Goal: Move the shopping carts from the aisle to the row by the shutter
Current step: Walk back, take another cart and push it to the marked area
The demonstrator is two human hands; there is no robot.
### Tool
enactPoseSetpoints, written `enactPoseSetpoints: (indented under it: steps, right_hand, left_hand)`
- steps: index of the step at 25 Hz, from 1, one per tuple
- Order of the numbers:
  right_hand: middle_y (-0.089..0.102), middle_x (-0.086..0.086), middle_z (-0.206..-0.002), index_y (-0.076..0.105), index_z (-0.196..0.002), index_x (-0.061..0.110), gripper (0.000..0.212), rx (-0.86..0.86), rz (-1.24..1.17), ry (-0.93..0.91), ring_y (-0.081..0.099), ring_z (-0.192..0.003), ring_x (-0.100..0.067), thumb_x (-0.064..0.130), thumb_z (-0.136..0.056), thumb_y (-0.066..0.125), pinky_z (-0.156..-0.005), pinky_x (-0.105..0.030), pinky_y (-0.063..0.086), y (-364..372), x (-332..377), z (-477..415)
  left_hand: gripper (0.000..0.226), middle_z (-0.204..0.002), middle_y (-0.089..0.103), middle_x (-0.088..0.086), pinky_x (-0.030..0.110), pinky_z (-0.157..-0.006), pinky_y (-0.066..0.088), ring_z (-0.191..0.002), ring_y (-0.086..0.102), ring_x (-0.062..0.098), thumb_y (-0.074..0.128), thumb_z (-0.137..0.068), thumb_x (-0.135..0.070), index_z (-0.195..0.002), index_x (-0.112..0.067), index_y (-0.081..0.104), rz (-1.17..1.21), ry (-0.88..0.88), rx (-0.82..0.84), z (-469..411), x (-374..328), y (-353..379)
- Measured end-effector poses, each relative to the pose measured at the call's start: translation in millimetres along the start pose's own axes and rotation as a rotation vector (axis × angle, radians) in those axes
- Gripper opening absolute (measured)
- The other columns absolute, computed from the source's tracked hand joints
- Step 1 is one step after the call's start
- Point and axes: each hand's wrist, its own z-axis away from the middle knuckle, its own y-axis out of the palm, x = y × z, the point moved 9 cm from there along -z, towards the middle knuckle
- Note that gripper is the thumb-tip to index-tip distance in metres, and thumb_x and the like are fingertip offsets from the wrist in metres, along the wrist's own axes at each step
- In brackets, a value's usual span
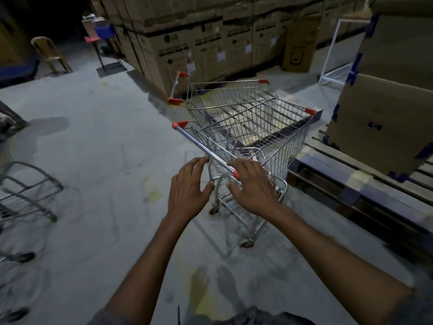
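Our left hand [190,184] is spread wide, and only its fingertips touch the handle [201,146] of the nearest cart [276,137]. Our right hand [254,186] lies over the red-capped near end of the same bar. Its fingers are loose on top and the thumb is apart below, so neither hand has clamped on.

This cart stands at about one o'clock from us. Its front is nested into a second cart [234,99] farther out toward twelve, and both are skewed toward the stacked boxes [178,48] behind them. A pallet [365,184] lies just beside the near cart at three o'clock and carries a large box [384,118]. A third cart [30,186], blurred, sits at nine o'clock, well apart from the others.

We judge that we are at the take-hold step, hands on the bar but not yet gripping, with the carts in the aisle. No shutter shows, so we cannot tell which way the row lies. Next we need to wrap both hands round the handle. Then we need to swing the nested pair clear of the pallet edge and the boxes, keeping the wheels off the wood.
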Motion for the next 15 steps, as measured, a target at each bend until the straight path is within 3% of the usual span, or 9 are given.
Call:
enactPoseSetpoints:
  steps: [7, 10, 15]
  right_hand:
    - [0.046, 0.005, -0.140, 0.045, -0.140, 0.027, 0.055, 0.028, 0.076, 0.131, 0.043, -0.125, -0.019, 0.031, -0.091, 0.068, -0.096, -0.037, 0.041, 84.3, -31.0, -89.9]
    - [0.040, 0.000, -0.148, 0.039, -0.147, 0.026, 0.063, 0.111, 0.099, 0.253, 0.037, -0.134, -0.024, 0.030, -0.091, 0.066, -0.108, -0.044, 0.037, 128.5, -42.0, -118.6]
    - [0.047, -0.005, -0.145, 0.034, -0.152, 0.024, 0.076, 0.225, 0.225, 0.436, 0.046, -0.129, -0.029, 0.032, -0.083, 0.064, -0.104, -0.046, 0.043, 178.1, -56.2, -138.4]
  left_hand:
    - [0.073, -0.151, 0.048, 0.001, 0.043, -0.101, 0.045, -0.134, 0.048, 0.024, 0.070, -0.088, -0.041, -0.153, -0.030, 0.038, 0.003, 0.131, 0.146, -113.0, 84.9, 80.6]
    - [0.077, -0.152, 0.047, 0.002, 0.044, -0.102, 0.045, -0.134, 0.048, 0.026, 0.071, -0.086, -0.043, -0.154, -0.030, 0.036, -0.010, 0.225, 0.256, -156.9, 118.0, 113.2]
    - [0.077, -0.159, 0.039, 0.002, 0.051, -0.114, 0.029, -0.149, 0.030, 0.027, 0.068, -0.087, -0.044, -0.155, -0.029, 0.036, -0.113, 0.391, 0.465, -200.3, 156.6, 163.3]
